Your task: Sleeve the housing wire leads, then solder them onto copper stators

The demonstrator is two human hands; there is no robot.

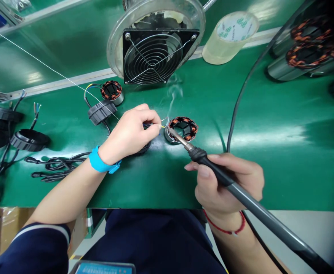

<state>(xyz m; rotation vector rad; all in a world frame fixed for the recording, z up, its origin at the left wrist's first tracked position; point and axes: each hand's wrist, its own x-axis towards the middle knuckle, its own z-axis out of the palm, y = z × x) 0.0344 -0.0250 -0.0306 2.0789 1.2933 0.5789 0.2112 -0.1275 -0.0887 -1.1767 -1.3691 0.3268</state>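
On the counter point(272, 144), the black cord point(238, 101) running down behind your right hand point(242, 173) could drag on your wrist if it snags. That hand is curled firmly around the soldering iron point(252, 201); a slip there would likely swing the hot tip across your other fingers, which are close by. Your left hand point(135, 131) is pinched, thumb against forefinger, on a few thin wires point(163, 126), and heat travelling along them could make you flinch. The coil ring point(194, 129) sits just right of those fingertips, with the iron's tip at its near left rim. Neither hand seems to steady it, so a hard push could slide it. Lingering heat might scorch its copper windings, and a shaky pinch could leave a weak joint. Smoke point(171, 101) rises below the fan point(153, 62); whether the blades are turning, you can't tell from here.

The counter's far right falls into black, cutting off the metal cans point(279, 68) there. The iron's back end leaves the view. Your left hand covers most of a black cap point(144, 148) and the middle of the thin strand point(52, 70) coming from the upper left. The exact contact at the tip is too small to judge.
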